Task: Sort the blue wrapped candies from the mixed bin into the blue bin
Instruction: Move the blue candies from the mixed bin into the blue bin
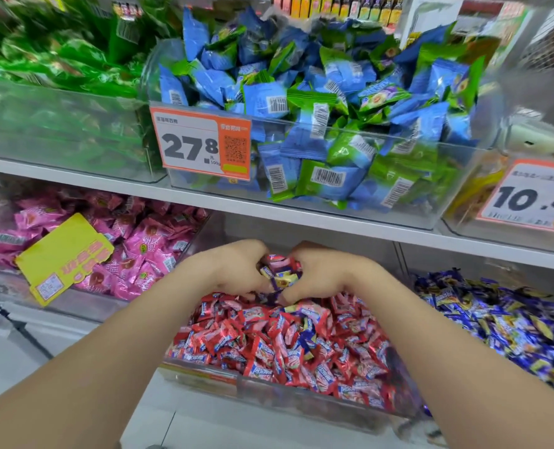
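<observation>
A small cluster of blue wrapped candies [280, 280] is gripped between the left hand [236, 270] and the right hand [322, 273]. Both hands' fingers are curled round it, at the far end of the mixed bin [269, 388]. The wrappers are seen as dark blue foil with yellow patches. More blue pieces are scattered among the red candies [262, 345] in this clear-walled bin. The blue bin [457, 267], heaped with like wrappers, is set just to the right.

white shelf [301, 218], orange price tag [201, 142]
</observation>
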Motion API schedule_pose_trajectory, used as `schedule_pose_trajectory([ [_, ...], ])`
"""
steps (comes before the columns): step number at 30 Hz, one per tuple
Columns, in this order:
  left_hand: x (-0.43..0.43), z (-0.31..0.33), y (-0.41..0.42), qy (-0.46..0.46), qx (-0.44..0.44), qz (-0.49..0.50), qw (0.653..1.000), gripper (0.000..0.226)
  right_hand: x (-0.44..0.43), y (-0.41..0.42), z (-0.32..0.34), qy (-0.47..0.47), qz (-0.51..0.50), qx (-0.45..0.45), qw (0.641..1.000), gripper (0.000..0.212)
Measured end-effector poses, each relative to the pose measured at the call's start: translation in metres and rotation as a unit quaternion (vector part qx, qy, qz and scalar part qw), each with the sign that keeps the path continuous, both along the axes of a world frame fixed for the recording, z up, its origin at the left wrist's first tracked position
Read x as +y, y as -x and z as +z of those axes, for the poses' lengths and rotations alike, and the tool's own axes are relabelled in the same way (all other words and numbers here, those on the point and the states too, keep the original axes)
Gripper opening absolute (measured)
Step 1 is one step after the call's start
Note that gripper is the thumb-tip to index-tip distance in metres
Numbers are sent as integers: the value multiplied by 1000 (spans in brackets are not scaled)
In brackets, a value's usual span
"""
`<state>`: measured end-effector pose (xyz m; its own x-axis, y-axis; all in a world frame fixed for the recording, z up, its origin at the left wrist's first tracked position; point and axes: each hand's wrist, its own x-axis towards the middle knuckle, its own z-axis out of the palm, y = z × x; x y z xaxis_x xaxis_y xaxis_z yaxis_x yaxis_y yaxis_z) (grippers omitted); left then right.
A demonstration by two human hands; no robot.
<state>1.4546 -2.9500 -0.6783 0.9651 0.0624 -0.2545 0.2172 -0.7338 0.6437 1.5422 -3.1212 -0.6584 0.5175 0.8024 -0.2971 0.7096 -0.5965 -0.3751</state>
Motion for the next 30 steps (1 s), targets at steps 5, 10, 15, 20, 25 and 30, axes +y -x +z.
schedule_pose_trajectory([
  [5, -24, 20, 29, -23, -28, -66, 997, 22, -46, 19, 18, 1, -1, -6, 1000, 26],
  [10, -41, 26, 48, -149, 49, -98, 983, 35, -79, 37, 22, 19, -14, -18, 1000, 38],
  [15, -52, 28, 49, -129, 4, -51, 990, 15, -93, 43, 23, 8, -13, -58, 998, 55],
  [20, -51, 25, 49, -140, -13, -34, 989, 38, -104, 42, 30, -8, -45, -56, 997, 49],
  [25, -58, 30, 47, -39, -18, -52, 998, 24, -111, 42, 32, 8, -31, -16, 999, 44],
  [30, -67, 23, 44, -71, -72, -123, 987, 9, -113, 45, 30, -26, -38, -2, 999, 32],
])
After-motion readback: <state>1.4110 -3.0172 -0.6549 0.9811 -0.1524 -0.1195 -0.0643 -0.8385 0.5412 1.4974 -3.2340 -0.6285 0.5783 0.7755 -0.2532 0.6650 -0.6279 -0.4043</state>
